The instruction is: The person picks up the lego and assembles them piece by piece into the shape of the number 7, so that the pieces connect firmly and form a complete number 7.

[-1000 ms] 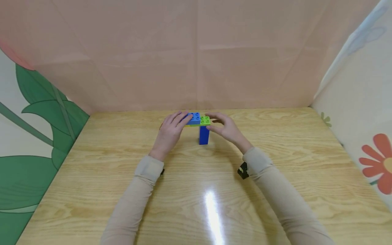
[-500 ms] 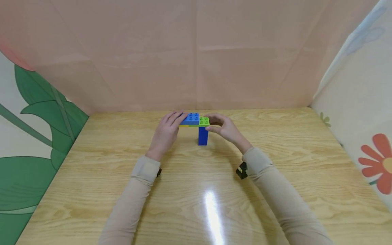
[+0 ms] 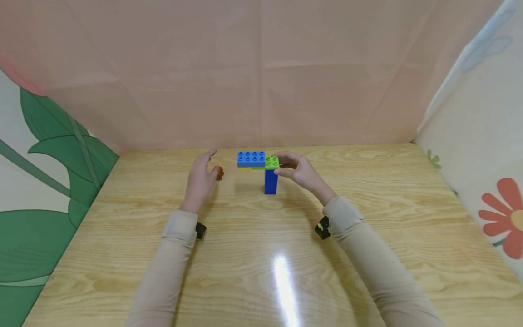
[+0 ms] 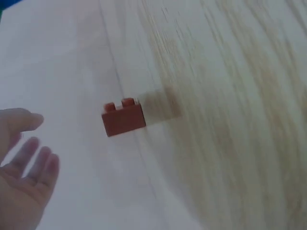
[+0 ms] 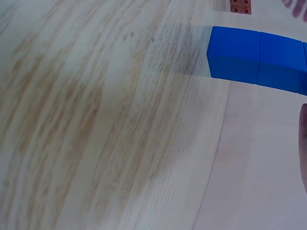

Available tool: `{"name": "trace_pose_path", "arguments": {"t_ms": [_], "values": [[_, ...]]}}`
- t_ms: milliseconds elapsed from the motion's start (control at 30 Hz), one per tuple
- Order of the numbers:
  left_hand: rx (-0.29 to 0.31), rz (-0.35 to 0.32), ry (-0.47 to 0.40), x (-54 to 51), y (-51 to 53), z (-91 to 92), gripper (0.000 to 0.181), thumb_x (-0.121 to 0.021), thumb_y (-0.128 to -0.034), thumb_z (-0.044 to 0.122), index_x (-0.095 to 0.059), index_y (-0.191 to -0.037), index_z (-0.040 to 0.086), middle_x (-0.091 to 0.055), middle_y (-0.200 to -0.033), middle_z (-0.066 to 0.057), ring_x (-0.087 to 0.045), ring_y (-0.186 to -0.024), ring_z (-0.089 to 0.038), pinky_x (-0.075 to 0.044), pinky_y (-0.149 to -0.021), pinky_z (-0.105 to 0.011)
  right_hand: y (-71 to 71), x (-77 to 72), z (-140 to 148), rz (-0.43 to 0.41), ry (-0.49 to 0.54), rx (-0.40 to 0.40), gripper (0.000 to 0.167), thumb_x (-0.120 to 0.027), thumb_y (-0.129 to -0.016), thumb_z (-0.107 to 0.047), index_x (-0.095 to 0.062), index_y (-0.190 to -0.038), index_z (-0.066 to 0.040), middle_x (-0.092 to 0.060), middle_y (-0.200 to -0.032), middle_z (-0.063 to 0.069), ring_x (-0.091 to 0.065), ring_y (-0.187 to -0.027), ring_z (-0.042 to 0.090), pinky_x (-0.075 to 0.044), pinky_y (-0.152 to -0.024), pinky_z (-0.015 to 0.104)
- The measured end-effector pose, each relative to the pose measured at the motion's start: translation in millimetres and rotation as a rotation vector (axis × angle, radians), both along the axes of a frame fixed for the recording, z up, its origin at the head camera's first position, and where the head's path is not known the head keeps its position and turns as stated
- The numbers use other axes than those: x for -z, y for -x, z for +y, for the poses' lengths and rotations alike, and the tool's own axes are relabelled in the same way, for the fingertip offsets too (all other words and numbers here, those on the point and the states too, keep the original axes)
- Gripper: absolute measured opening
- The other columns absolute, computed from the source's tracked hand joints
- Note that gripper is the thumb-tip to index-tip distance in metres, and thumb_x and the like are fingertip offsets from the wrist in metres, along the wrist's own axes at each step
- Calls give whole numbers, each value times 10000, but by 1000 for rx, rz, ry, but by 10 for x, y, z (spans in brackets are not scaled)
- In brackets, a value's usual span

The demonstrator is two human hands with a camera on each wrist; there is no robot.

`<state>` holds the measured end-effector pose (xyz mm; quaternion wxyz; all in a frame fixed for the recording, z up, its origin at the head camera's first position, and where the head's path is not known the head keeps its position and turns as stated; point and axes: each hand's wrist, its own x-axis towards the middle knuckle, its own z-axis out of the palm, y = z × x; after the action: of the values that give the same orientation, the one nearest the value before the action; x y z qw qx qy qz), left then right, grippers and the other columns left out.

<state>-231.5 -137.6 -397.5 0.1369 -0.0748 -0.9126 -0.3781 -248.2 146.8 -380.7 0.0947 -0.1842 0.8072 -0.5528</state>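
A building-brick structure stands on the table: an upright blue column (image 3: 270, 182) of stacked bricks, with a green brick (image 3: 272, 162) on top and a long blue brick (image 3: 251, 159) reaching out to the left. A strip of yellow shows under the long brick. My right hand (image 3: 303, 172) holds the structure's top right end by the green brick, thumb in front and fingers behind. On the left, my left hand (image 3: 199, 181) has its fingers spread, holding nothing. Just beyond its thumb lies a reddish-brown brick (image 4: 123, 118), studs up, apart from the hand (image 4: 24, 177) in the left wrist view.
The wood-grain table (image 3: 245, 272) runs back to a pink cloth backdrop (image 3: 261, 81). Printed panels flank it, with green leaves (image 3: 53, 154) on the left and a red flower (image 3: 506, 218) on the right. A black device (image 3: 323, 228) sits at the right wrist.
My left hand has let go of the long blue brick and moved left, uncovering that brick and the reddish-brown one. The right hand stays at the green brick.
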Motion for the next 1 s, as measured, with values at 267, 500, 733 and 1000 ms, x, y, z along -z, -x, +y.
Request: {"name": "trace_pose_path", "arguments": {"t_ms": [267,500,733,1000], "values": [[15,-198,-116,54,38,-129,501,-581,-928,28,-435,-1407,25,-465,-1417,-196,-467,-1265,-373,-431,-1060,-478,-2,-3,-9,-11,8,2,453,-644,-905,-89,-512,-1334,-27,-580,-1291,199,-577,-1151,336,-497,-992,438],[57,-291,-106,115,78,-203,492,-546,-939,4,-423,-1416,13,-424,-1463,-195,-435,-1310,-382,-412,-1086,-476,4,14,-5,-8,-3,5,459,-641,-910,-95,-505,-1342,-24,-574,-1301,205,-575,-1159,341,-498,-991,437],[85,-352,-103,185,139,-241,528,-541,-941,5,-382,-1444,19,-379,-1497,-193,-440,-1316,-397,-441,-1060,-482,10,0,-10,-11,-3,14,456,-644,-907,-95,-509,-1338,-27,-579,-1293,199,-576,-1158,335,-495,-996,441],[94,-380,-127,223,161,-221,547,-579,-924,2,-394,-1438,19,-379,-1498,-189,-501,-1259,-385,-481,-1012,-470,20,11,-13,-17,1,17,459,-640,-909,-92,-505,-1342,-18,-576,-1297,205,-577,-1160,336,-492,-1002,439]]}}
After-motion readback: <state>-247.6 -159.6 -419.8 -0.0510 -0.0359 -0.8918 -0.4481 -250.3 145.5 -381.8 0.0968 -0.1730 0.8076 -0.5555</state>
